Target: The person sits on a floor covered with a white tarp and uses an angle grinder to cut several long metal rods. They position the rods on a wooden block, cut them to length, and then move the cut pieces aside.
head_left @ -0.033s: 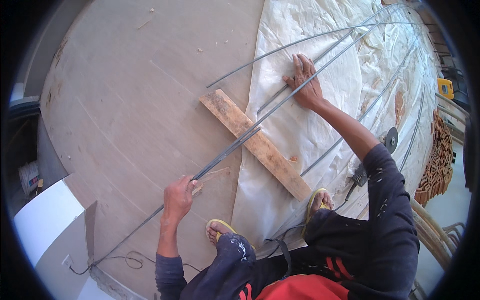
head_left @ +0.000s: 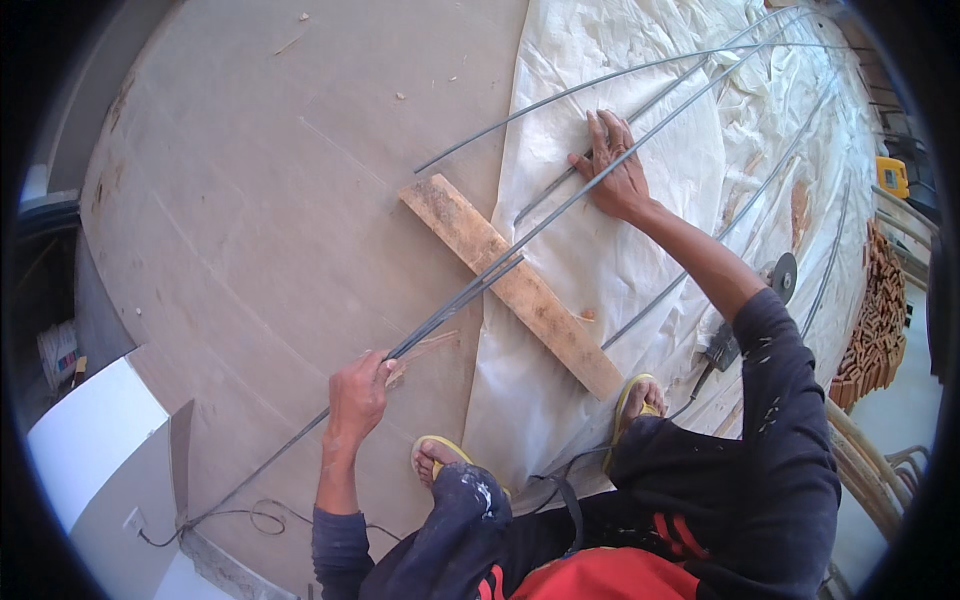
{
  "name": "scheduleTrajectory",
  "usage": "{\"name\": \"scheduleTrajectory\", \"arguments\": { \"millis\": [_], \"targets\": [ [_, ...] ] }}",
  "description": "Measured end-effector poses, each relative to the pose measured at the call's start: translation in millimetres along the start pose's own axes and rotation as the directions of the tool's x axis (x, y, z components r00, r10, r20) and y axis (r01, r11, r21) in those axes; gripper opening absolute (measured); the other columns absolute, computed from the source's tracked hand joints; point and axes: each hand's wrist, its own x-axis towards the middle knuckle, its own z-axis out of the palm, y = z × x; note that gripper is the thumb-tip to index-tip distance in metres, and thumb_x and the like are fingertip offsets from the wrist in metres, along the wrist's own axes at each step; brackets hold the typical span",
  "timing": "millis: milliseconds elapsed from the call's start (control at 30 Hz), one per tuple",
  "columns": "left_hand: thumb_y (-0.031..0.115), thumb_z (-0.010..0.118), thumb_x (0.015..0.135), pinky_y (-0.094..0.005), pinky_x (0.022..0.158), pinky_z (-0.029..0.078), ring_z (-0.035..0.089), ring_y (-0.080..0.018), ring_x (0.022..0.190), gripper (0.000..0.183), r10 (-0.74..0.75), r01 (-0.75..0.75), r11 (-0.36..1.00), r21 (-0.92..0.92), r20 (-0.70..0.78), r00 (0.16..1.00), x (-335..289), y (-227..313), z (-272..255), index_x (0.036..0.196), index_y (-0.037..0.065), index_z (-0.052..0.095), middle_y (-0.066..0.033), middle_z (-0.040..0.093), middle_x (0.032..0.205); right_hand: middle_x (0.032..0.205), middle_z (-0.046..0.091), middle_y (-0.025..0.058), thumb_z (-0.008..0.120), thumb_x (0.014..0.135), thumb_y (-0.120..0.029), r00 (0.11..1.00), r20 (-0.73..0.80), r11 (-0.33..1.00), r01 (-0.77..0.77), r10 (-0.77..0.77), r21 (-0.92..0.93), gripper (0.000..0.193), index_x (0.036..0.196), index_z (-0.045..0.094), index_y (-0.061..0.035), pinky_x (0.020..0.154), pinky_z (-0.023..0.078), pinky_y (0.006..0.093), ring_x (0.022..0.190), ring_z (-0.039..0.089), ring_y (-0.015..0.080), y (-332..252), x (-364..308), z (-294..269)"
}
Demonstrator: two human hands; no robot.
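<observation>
Thin grey steel rods (head_left: 455,303) run from lower left to upper right, crossing over a worn wooden plank (head_left: 540,310). My left hand (head_left: 357,400) is closed around them to the left of the plank; one rod continues past it toward the lower left. Beyond the plank, my right hand (head_left: 618,180) lies with fingers spread. One long rod passes across the back of this hand, and another rod (head_left: 545,200) runs beneath its fingers. A separate curved rod (head_left: 560,97) lies farther away, its near end above the plank.
White plastic sheeting (head_left: 560,260) covers the floor on the right. An angle grinder (head_left: 722,350) with a dark disc lies beside my right arm. Farther right are a pile of reddish-brown blocks (head_left: 872,325) and a yellow object (head_left: 891,177). A black cord (head_left: 265,515) loops at lower left.
</observation>
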Motion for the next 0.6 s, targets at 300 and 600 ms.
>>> {"name": "scheduleTrajectory", "arguments": {
  "millis": [300, 600],
  "targets": [
    [0.021, 0.055, 0.095, -0.0465, 0.059, 0.044, 0.060, -0.0422, 0.073, 0.020, -0.012, 0.016, 0.999, 0.045, -0.079, 0.997, -6, 6, -16, 0.101, 0.004, 0.063, -0.0194, 0.062, 0.083, 0.138, 0.032, 0.0278, 0.074, 0.079, -0.036, 0.929, 0.345, 0.963, 0.036, -0.131, 0.268, 0.087, 0.144, 0.027, -0.0015, 0.105, 0.037, 0.0469, 0.125, 0.040, 0.0429, -82, -115, -48],
    [0.021, 0.053, 0.096, -0.0478, 0.061, 0.045, 0.060, -0.0421, 0.075, 0.021, 0.032, -0.028, 0.997, 0.077, -0.055, 0.998, -14, 11, 4, 0.101, 0.004, 0.063, -0.0191, 0.063, 0.084, 0.129, 0.036, 0.0240, 0.077, 0.066, -0.023, 0.859, 0.500, 0.918, -0.108, -0.107, 0.381, 0.089, 0.138, 0.032, 0.0010, 0.097, 0.044, 0.0449, 0.115, 0.047, 0.0421, -117, -156, -60]
  ]
}}
